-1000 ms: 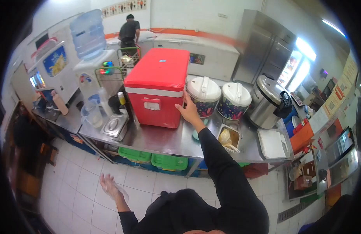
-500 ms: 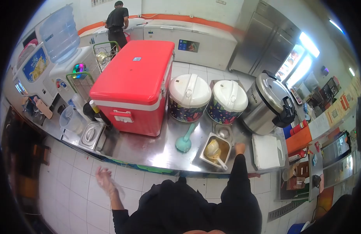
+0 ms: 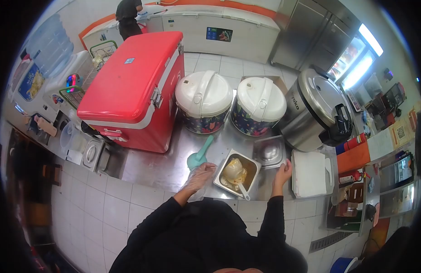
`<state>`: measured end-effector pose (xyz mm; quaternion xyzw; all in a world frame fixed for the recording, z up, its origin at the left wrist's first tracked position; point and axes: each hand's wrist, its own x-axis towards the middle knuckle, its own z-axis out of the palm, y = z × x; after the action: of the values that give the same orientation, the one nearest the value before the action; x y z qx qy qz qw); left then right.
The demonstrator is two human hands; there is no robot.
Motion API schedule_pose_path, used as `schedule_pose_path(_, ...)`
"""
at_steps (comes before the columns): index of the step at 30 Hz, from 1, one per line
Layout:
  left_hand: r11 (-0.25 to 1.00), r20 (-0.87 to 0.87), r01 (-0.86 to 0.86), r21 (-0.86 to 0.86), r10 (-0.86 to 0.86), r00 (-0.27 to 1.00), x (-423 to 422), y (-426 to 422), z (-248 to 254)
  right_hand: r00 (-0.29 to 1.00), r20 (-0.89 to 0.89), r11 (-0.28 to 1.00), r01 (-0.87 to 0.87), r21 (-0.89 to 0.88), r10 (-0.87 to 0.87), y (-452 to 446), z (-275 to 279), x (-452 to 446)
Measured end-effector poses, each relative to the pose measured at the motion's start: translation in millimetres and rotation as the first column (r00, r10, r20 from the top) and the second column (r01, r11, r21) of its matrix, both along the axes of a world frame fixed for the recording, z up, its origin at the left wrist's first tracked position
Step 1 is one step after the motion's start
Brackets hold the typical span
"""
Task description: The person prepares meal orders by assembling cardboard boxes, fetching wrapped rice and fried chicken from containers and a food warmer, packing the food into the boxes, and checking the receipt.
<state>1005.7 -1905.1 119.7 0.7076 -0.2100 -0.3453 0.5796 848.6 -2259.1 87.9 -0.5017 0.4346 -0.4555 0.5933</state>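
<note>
My left hand (image 3: 199, 177), in a clear plastic glove, is at the left side of a steel food pan (image 3: 218, 178), fingers apart and pointing toward its rim. I cannot tell whether it touches the pan. Inside the pan, a pale ladle (image 3: 234, 170) rests in yellowish food, its handle over the front edge. My right hand (image 3: 284, 173) is bare and holds nothing, its fingers raised, between the pan and a stack of white paper sheets (image 3: 309, 173). Behind the pan lies a steel lid (image 3: 269, 152). A turquoise scoop (image 3: 197, 157) lies just beyond my left hand.
A large red cooler box (image 3: 133, 82) stands on the steel counter (image 3: 147, 169) at left. Two white-lidded rice containers (image 3: 203, 98) and a big steel rice cooker (image 3: 310, 109) line the back. A person (image 3: 127, 18) stands by the chest freezers (image 3: 192, 34).
My left hand has come up from beside the counter to the pan. My right hand's fingers have lifted and opened. The view has shifted, and more of the steel lid shows beside the pan.
</note>
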Motion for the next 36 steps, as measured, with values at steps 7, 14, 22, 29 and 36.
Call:
schedule_pose_path(7, 0.979, -0.084, 0.045, 0.199, -0.029, 0.996, -5.1, -51.3, 14.5, 0.896, -0.443, 0.360, -0.423, -0.832, 0.029, 124.8, 100.9, 7.6)
schedule_pose_path(14, 0.907, 0.234, 0.228, 0.353, -0.322, 0.918, 8.9, -54.1, 51.1, 0.536, -0.738, 0.140, -0.837, -0.530, 0.409, 224.0, 56.9, 9.5)
schedule_pose_path(22, 0.969, 0.091, 0.138, 0.204, -0.159, 0.983, 2.6, -76.7, -28.1, 0.641, -0.733, 0.611, -0.491, -0.621, -0.230, 122.7, 15.9, -15.9)
schedule_pose_path(29, 0.999, -0.079, 0.020, 0.040, -0.017, 0.997, 9.5, -22.3, 46.3, 0.742, -0.233, 0.773, -0.564, 0.292, 0.629, 151.2, 68.4, -11.6)
schedule_pose_path(36, 0.939, 0.260, -0.338, -0.065, 0.343, 0.903, 56.0, 140.2, 57.9, 0.284, -0.155, 0.319, -0.901, 0.295, 0.946, 264.0, 124.7, 86.0)
